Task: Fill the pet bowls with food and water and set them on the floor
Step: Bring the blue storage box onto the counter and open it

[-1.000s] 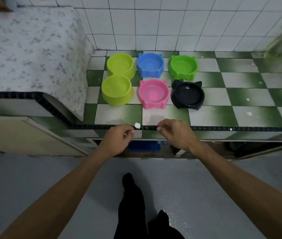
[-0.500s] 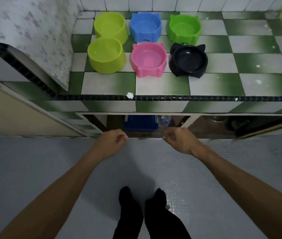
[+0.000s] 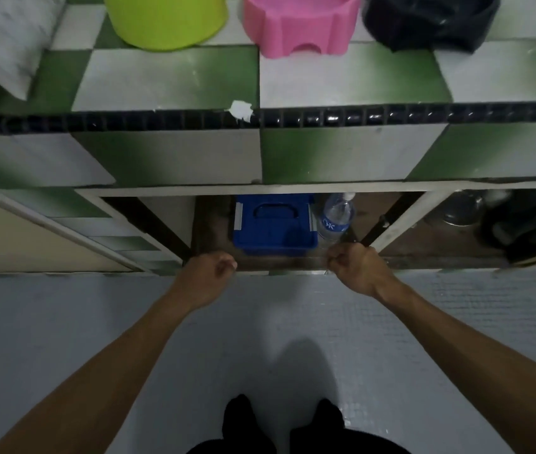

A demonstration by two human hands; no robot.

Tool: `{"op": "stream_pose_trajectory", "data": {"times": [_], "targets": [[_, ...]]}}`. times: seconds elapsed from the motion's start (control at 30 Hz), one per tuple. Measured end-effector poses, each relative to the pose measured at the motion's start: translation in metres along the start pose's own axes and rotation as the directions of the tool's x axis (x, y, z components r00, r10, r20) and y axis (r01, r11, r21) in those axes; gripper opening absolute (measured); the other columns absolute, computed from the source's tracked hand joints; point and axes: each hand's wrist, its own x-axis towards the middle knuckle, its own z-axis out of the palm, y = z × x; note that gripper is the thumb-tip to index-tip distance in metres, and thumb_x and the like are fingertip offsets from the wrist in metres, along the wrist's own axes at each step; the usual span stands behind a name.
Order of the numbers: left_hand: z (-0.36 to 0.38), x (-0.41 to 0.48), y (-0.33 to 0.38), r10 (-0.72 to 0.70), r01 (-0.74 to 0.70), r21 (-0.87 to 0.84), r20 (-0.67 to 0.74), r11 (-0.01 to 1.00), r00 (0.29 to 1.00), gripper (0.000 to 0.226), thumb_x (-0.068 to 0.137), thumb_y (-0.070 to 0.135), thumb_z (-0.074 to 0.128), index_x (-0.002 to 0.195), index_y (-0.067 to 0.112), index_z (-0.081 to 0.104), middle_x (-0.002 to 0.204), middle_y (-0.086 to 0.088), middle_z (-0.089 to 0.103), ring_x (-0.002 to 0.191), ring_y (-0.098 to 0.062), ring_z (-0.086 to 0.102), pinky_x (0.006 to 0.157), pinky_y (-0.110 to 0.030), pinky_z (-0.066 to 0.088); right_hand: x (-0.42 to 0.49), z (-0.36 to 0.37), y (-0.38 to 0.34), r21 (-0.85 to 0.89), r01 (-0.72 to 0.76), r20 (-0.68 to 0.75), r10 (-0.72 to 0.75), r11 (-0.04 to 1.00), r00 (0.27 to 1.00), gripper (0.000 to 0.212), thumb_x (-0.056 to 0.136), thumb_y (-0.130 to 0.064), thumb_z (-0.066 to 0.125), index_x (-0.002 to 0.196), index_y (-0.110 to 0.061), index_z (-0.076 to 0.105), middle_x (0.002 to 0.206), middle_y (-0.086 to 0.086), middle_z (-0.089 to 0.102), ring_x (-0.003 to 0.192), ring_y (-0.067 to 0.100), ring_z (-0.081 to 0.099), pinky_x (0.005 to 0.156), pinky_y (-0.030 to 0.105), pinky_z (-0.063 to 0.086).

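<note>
On the green-and-white tiled counter stand a lime bowl, a pink bowl and a black bowl, all cut off by the top edge. In the open cupboard under the counter sit a blue lidded box and a clear water bottle to its right. My left hand hovers with loosely curled fingers in front of the cupboard's left part and holds nothing. My right hand is just below the bottle, fingers curled, not touching it.
A metal bowl and a dark object lie in the right cupboard bay. A patterned cloth hangs over the counter at the top left. Pale grey floor spreads below, with my dark feet at the bottom.
Both hands have dropped from the counter's black edge strip to the cupboard opening. The view has tilted down, so the back row of bowls is out of frame.
</note>
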Motion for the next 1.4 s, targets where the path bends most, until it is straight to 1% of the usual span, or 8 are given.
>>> {"op": "stream_pose_trajectory", "data": {"times": [0.2,0.43,0.63,0.77,0.93,1.1,1.27,1.4], "targets": [[0.051,0.077,-0.058,0.014,-0.015,-0.023,-0.038,1.0,0.999,0.019,0.1,0.029,0.052,0.111,0.02,0.065,0.112,0.001,0.066,0.101,-0.015,0.061,0.094,-0.033,0.049,0.079,0.067,0.046,0.025,-0.042,-0.079,0.043,0.999,0.996,0.013,0.1,-0.025,0.053,0.092,-0.022,0.063,0.087,-0.002,0.061,0.062,0.0,0.052,0.052,0.01,0.033],[0.098,0.163,-0.104,0.034,-0.036,-0.022,-0.109,0.999,0.993,0.035,0.101,0.035,0.049,0.13,0.015,0.054,0.117,-0.002,0.063,0.106,-0.019,0.06,0.096,-0.035,0.048,0.165,0.131,0.095,0.16,-0.098,-0.183,0.127,0.982,0.975,0.02,0.097,-0.033,0.057,0.099,-0.015,0.065,0.094,0.005,0.069,0.075,0.015,0.063,0.065,0.024,0.046],[0.127,0.223,-0.137,0.03,-0.038,-0.036,-0.2,0.999,0.979,0.035,0.1,0.042,0.046,0.122,0.015,0.051,0.1,-0.002,0.061,0.087,-0.014,0.061,0.069,-0.024,0.045,0.209,0.165,0.109,0.269,-0.12,-0.26,0.192,0.956,0.946,0.031,0.1,-0.043,0.051,0.084,-0.017,0.056,0.075,-0.001,0.058,0.065,0.01,0.055,0.053,0.024,0.038],[0.14,0.244,-0.143,-0.02,-0.022,-0.189,-0.22,0.982,0.975,0.038,0.102,0.042,0.043,0.128,0.016,0.048,0.113,-0.005,0.06,0.101,-0.021,0.06,0.082,-0.033,0.047,0.229,0.174,0.112,0.362,-0.073,-0.301,0.191,0.929,0.934,0.035,0.098,-0.047,0.051,0.077,-0.019,0.053,0.078,0.003,0.063,0.068,0.013,0.059,0.06,0.027,0.046],[0.149,0.254,-0.143,-0.033,-0.026,-0.269,-0.215,0.963,0.976,0.044,0.098,0.055,0.04,0.121,0.019,0.051,0.097,-0.006,0.063,0.087,-0.02,0.063,0.077,-0.038,0.054,0.246,0.177,0.107,0.423,-0.078,-0.346,0.241,0.903,0.907,0.039,0.095,-0.057,0.049,0.077,-0.023,0.051,0.094,0.011,0.066,0.086,0.028,0.066,0.085,0.046,0.056],[0.151,0.258,-0.141,-0.073,-0.006,-0.352,-0.21,0.936,0.975,0.039,0.1,0.05,0.043,0.116,0.015,0.052,0.096,-0.006,0.061,0.087,-0.021,0.061,0.084,-0.04,0.053,0.252,0.181,0.104,0.381,-0.081,-0.377,0.235,0.921,0.896,0.041,0.098,-0.052,0.047,0.076,-0.018,0.052,0.076,0.004,0.062,0.07,0.021,0.062,0.074,0.041,0.056],[0.152,0.253,-0.142,-0.117,0.028,-0.418,-0.191,0.908,0.975,0.033,0.101,0.046,0.042,0.113,0.017,0.051,0.102,-0.011,0.061,0.096,-0.028,0.061,0.092,-0.05,0.053,0.246,0.181,0.106,0.429,-0.045,-0.369,0.22,0.902,0.903,0.043,0.096,-0.052,0.051,0.085,-0.011,0.058,0.081,0.009,0.067,0.073,0.024,0.067,0.075,0.044,0.058],[0.147,0.243,-0.142,-0.109,0.01,-0.454,-0.193,0.891,0.975,0.021,0.104,0.038,0.037,0.114,0.022,0.045,0.098,0.003,0.054,0.09,-0.012,0.056,0.091,-0.044,0.053,0.239,0.183,0.105,0.491,-0.001,-0.345,0.196,0.871,0.918,0.039,0.095,-0.05,0.053,0.09,-0.012,0.06,0.085,0.009,0.07,0.075,0.024,0.071,0.072,0.047,0.061]]}}
